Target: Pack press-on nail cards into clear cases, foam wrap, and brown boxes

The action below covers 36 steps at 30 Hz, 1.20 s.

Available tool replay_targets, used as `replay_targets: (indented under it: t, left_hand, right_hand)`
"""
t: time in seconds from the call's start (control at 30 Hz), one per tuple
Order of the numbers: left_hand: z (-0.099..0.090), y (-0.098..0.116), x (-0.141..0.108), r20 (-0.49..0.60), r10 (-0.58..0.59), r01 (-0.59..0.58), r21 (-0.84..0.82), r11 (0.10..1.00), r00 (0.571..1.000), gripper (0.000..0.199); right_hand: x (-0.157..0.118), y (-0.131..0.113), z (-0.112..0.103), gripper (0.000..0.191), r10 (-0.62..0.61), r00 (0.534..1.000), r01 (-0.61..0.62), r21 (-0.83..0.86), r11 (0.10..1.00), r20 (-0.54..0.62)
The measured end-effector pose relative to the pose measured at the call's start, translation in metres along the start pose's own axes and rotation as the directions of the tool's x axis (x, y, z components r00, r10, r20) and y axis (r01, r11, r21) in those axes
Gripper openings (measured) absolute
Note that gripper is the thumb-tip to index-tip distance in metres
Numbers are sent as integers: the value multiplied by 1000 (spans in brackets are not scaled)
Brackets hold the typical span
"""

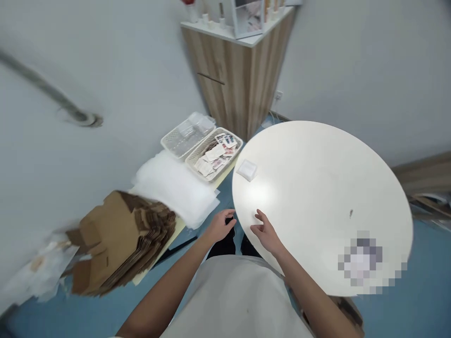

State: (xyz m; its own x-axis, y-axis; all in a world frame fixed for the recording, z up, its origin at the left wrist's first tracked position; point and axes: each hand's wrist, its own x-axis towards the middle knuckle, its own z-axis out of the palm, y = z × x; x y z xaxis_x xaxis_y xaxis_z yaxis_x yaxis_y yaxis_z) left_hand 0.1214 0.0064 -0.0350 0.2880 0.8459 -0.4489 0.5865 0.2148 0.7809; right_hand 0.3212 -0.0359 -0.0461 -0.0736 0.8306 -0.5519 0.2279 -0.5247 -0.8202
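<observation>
My left hand (pixel 221 225) hovers just off the near-left edge of a round white table (pixel 317 188), its fingers apart and curved around nothing. Over the table's near-left rim is my right hand (pixel 266 231), thumb and fingers spread with nothing between them. A small whitish, see-through packet (pixel 247 170) lies on the table beyond both hands, close to the left rim. Neither hand touches it. A tiny dark speck (pixel 351 213) shows on the tabletop to the right.
Left of the table, a low surface holds flattened cardboard boxes (pixel 112 239), white foam sheets (pixel 172 185), a basket of printed cards (pixel 214 155) and a basket with clear plastic packs (pixel 186 134). Behind stands a wood-grain cabinet (pixel 229 80). A pixelated patch (pixel 361 258) covers something at the table's right.
</observation>
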Motion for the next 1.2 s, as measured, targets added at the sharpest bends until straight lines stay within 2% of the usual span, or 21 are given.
replay_targets:
  t: [0.1, 0.2, 0.3, 0.37, 0.47, 0.6, 0.67, 0.7, 0.8, 0.9, 1.0, 1.1, 1.2]
  left_hand:
    - [-21, 4, -33, 16, 7, -7, 25, 1000, 1000, 43]
    - [-50, -1, -66, 14, 37, -38, 82, 996, 999, 46]
    - [-81, -15, -100, -90, 92, -75, 171, 982, 992, 45]
    - [-101, -27, -124, -181, 125, -82, 233, 969, 975, 43]
    - [-129, -51, -158, -309, 126, -42, 267, 963, 943, 39]
    - [-161, -91, -191, -502, 2, 142, 248, 958, 865, 33]
    - [-173, -112, -200, -552, -84, 247, 229, 942, 830, 34]
    - [-177, -122, -202, -558, -119, 288, 225, 931, 821, 36]
    - [-183, -145, -206, -545, -181, 352, 229, 907, 819, 40]
    - [-182, -159, -207, -504, -204, 343, 201, 918, 839, 43]
    - [-178, -168, -207, -481, -201, 312, 161, 936, 853, 44]
    - [-176, -173, -207, -479, -169, 270, 150, 951, 861, 39]
    - [-178, -176, -208, -472, -124, 218, 150, 964, 873, 34]
  right_hand:
    - [1, -9, 5, 63, -62, 993, 70, -74, 995, 100]
    - [9, -36, 14, 57, -144, 964, 184, -169, 968, 222]
    - [17, -72, 36, 49, -248, 919, 329, -250, 911, 305]
    - [21, -95, 61, 47, -307, 881, 420, -296, 858, 361]
    - [22, -124, 112, 44, -350, 801, 551, -371, 747, 486]
    - [18, -146, 189, 40, -390, 671, 720, -428, 546, 630]
    - [16, -151, 223, 40, -439, 595, 798, -431, 422, 673]
    - [15, -151, 238, 41, -453, 577, 815, -447, 369, 680]
    - [12, -147, 273, 42, -468, 580, 810, -536, 239, 667]
    - [11, -137, 294, 43, -459, 599, 783, -599, 166, 656]
    - [9, -128, 302, 46, -435, 610, 779, -603, 174, 662]
    - [6, -124, 305, 47, -423, 644, 750, -634, 189, 637]
    - [-1, -124, 307, 44, -430, 667, 720, -674, 164, 608]
